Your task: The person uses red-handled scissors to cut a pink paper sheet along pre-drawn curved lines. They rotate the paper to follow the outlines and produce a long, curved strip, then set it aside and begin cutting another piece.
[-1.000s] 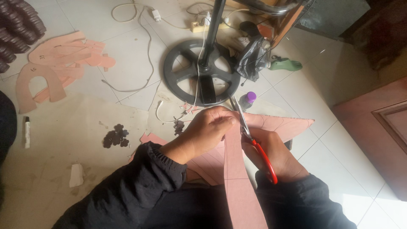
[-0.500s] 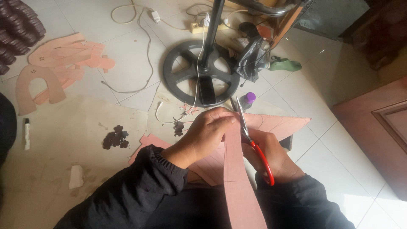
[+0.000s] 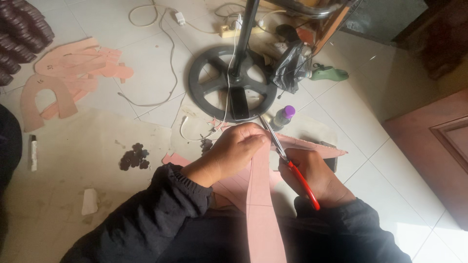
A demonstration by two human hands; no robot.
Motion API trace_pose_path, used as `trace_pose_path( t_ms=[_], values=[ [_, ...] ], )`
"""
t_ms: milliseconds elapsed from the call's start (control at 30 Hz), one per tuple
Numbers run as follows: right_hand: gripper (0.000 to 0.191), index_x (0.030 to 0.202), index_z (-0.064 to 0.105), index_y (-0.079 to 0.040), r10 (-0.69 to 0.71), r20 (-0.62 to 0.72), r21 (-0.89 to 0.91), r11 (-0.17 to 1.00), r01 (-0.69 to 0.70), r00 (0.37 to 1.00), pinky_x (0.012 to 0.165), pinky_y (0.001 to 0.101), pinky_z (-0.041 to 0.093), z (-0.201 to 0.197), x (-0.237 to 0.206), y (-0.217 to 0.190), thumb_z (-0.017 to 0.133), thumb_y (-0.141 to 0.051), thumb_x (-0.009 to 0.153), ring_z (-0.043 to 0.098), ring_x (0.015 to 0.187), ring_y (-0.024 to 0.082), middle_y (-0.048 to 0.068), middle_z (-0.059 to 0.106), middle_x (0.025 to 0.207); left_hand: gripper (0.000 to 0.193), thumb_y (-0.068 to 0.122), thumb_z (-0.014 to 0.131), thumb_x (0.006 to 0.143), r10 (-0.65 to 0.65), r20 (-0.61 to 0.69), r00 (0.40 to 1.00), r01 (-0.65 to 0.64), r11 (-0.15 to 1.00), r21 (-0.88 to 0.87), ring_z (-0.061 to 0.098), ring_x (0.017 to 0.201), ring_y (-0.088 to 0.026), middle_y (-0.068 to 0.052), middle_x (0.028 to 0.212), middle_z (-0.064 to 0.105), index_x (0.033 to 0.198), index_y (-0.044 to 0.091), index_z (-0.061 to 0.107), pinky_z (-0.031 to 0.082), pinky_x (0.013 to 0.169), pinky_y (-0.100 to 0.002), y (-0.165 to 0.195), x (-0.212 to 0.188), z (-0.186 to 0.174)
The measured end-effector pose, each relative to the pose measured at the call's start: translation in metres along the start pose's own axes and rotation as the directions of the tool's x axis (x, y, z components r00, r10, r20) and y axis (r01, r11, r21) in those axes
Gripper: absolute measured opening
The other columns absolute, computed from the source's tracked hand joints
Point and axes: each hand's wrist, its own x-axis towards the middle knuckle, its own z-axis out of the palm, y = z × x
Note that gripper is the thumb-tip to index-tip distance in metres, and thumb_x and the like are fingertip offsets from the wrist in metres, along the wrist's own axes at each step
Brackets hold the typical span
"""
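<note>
- I wear a dark, almost black top with long sleeves.
- My left sleeve (image 3: 161, 204) is soft and thick, with many little folds bunched up near the wrist.
- My right sleeve (image 3: 351, 229) is the same dark cloth and ends at the wrist.
- My left hand (image 3: 236, 148) and right hand (image 3: 312, 173) are bare, with no gloves or rings showing.

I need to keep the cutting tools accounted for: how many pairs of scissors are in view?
1: red-handled scissors in the right hand, blades along the pink sheet pinched by the left hand. Others may be hidden.
</note>
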Motion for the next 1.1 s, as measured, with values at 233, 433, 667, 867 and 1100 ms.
trace_pose_path(
  t_ms=[233, 433, 667, 867, 1100],
  values=[
    [0.015, 0.076, 0.061, 0.004, 0.072, 0.037, -0.129, 0.989, -0.067, 0.997, 0.059, 0.0377, 0.048, 0.002, -0.003, 0.001, 0.065, -0.009, 0.081, 0.053, 0.058, 0.023, 0.016, 0.060, 0.065, 0.021, 0.018, 0.061, 0.096, 0.011, 0.057, 0.998, -0.016, 0.995, 0.098, 0.070, 0.083, -0.011, -0.005, 0.090, 0.075, 0.099, 0.001, 0.073, 0.057, 0.077, -0.027, -0.005, -0.003, 0.002],
    [0.014, 0.074, 0.060, 0.003, 0.061, 0.066, -0.056, 0.997, -0.057, 0.996, 0.055, 0.0391, 0.046, 0.002, -0.005, 0.009, 0.062, -0.009, 0.082, 0.051, 0.057, 0.023, 0.017, 0.059, 0.063, 0.021, 0.018, 0.062, 0.096, 0.041, 0.081, 0.996, -0.051, 0.991, 0.126, 0.072, 0.085, -0.012, -0.005, 0.091, 0.077, 0.097, 0.002, 0.075, 0.057, 0.078, -0.027, -0.006, -0.003, -0.003],
    [0.020, 0.076, 0.063, 0.002, 0.043, 0.048, -0.166, 0.985, -0.034, 0.998, 0.057, 0.0394, 0.048, -0.003, -0.013, 0.008, 0.064, -0.017, 0.083, 0.059, 0.057, 0.022, 0.014, 0.062, 0.064, 0.021, 0.022, 0.068, 0.090, -0.039, 0.079, 0.996, 0.022, 0.979, 0.202, 0.073, 0.083, -0.011, -0.005, 0.090, 0.079, 0.095, 0.003, 0.077, 0.058, 0.077, -0.026, 0.002, -0.002, -0.005],
    [0.023, 0.074, 0.064, 0.002, 0.100, 0.087, -0.145, 0.986, -0.086, 0.991, 0.056, 0.0419, 0.047, -0.006, -0.021, 0.009, 0.066, -0.020, 0.083, 0.056, 0.056, 0.026, 0.017, 0.061, 0.061, 0.022, 0.023, 0.068, 0.090, -0.119, 0.115, 0.986, 0.095, 0.976, 0.197, 0.073, 0.085, -0.009, -0.004, 0.091, 0.080, 0.096, 0.004, 0.078, 0.058, 0.078, -0.026, 0.007, -0.008, -0.006],
    [0.023, 0.081, 0.067, 0.000, 0.171, 0.037, -0.198, 0.967, -0.160, 0.985, 0.058, 0.0375, 0.050, -0.008, -0.017, 0.012, 0.066, -0.023, 0.084, 0.060, 0.057, 0.023, 0.014, 0.065, 0.064, 0.027, 0.026, 0.067, 0.092, -0.177, 0.103, 0.979, 0.173, 0.984, 0.047, 0.068, 0.081, -0.006, 0.001, 0.093, 0.077, 0.108, 0.007, 0.076, 0.056, 0.071, -0.025, 0.007, -0.003, -0.001]
  ],
)
